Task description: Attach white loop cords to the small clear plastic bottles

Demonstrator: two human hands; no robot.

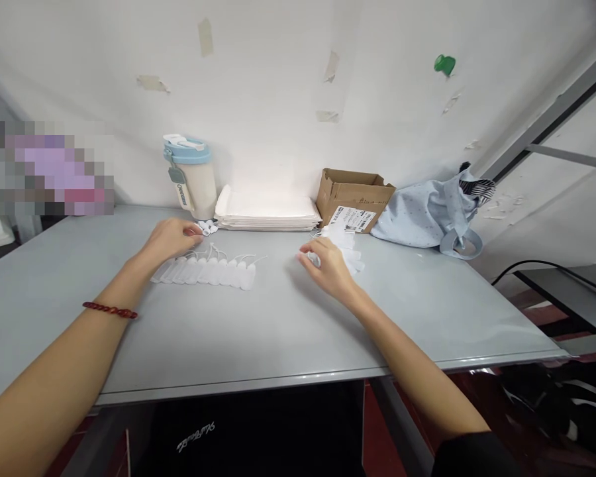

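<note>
My left hand (171,238) is closed, thumb and fingertips together, beside a small cluster of white rolled pieces (208,227); whatever it pinches is too small to name. Just in front of it lies an overlapping row of white tags (211,273), their thin strings pointing away from me. On the other side, my right hand (328,262) hovers low over the table with its fingers curled toward the thumb. What may be between those fingertips cannot be made out. More white tags (355,258) lie in a loose fan behind and beside this hand, partly hidden by it.
Along the wall stand a cream tumbler with a blue lid (198,182), a stack of white sheets or envelopes (268,211), an opened cardboard box (355,199) and a light blue cloth bag (422,212). The grey table's front edge (278,383) runs below my arms.
</note>
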